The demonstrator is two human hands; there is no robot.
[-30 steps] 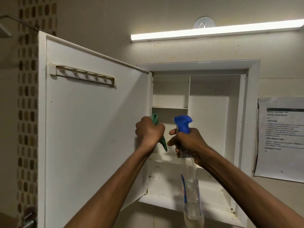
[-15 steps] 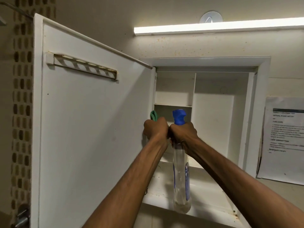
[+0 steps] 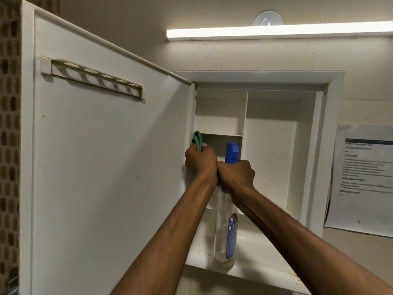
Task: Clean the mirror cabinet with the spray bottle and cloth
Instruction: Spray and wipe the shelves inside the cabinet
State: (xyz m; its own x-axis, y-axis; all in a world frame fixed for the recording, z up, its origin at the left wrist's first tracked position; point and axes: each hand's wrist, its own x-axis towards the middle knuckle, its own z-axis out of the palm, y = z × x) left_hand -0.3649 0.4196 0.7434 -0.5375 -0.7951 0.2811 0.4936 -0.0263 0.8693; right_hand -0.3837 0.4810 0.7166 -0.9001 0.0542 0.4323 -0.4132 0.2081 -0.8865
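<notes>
Head view: hands (image 3: 219, 167) around cloth (image 3: 197, 140), spray bottle (image 3: 228, 220).

White recessed mirror cabinet (image 3: 278, 158) open, door (image 3: 110, 167) swung out left of the left hand (image 3: 201, 161). Crumpled green cloth (image 3: 197, 140) pokes up from that fist, by the door's hinge edge. Clear plastic spray bottle with blue trigger head (image 3: 226, 226) hangs upright from the right hand (image 3: 236, 174), gripped at the neck.
</notes>
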